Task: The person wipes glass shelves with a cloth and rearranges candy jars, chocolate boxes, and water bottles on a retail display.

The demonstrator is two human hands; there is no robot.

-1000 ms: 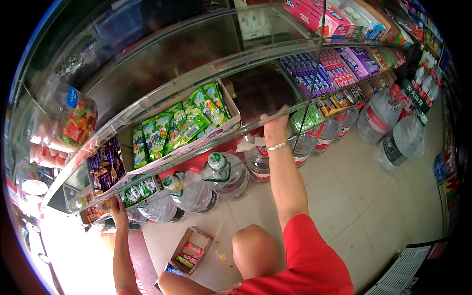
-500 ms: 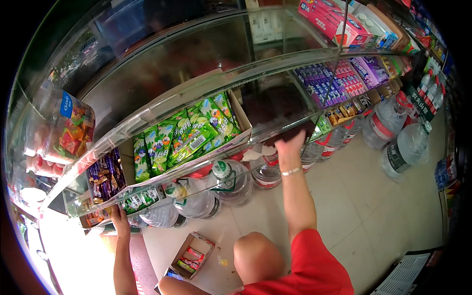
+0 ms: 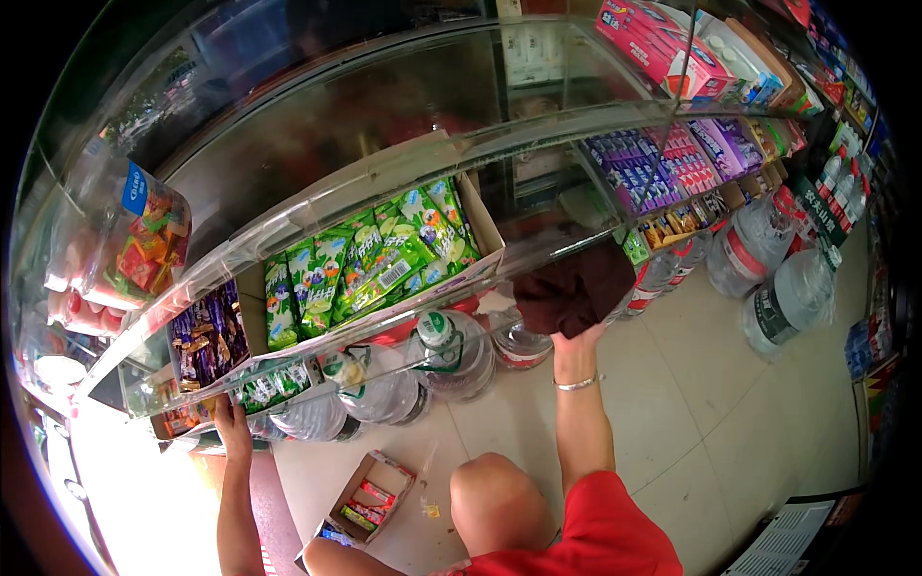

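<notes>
Glass counter [image 3: 317, 144]: a curved display case fills the upper view; its top pane reflects the surroundings and partly veils the shelves behind.

Floor [image 3: 691, 413]: pale tiles, with the person's bare knee [image 3: 495, 499] and red shirt [image 3: 605, 538] at the lower edge.

Water jugs [image 3: 451, 350]: large clear bottles stand in a row under the counter, with two more [image 3: 783, 278] well apart at right.

Green packets [image 3: 370, 259]: a tilted cardboard tray of them sits on the lower shelf, just left of the cloth.

Purple boxes [image 3: 653, 168]: rows on the shelf at right, with pink cartons [image 3: 658, 43] above.

Dark packets [image 3: 206, 331]: at the shelf's left end, just above the left hand.

Cloth [image 3: 571, 288]: a dark maroon rag pressed against the counter front, between the green packets and the right-hand jugs; it hides the glass behind it.

Small box [image 3: 370, 494]: open cardboard, on the floor between the forearms.

Right hand [image 3: 574, 341]: raised, bracelet at the wrist, fingers closed into the lower edge of the cloth.

Left hand [image 3: 230, 418]: rests on the counter's lower left edge; how far its fingers curl cannot be told.
</notes>
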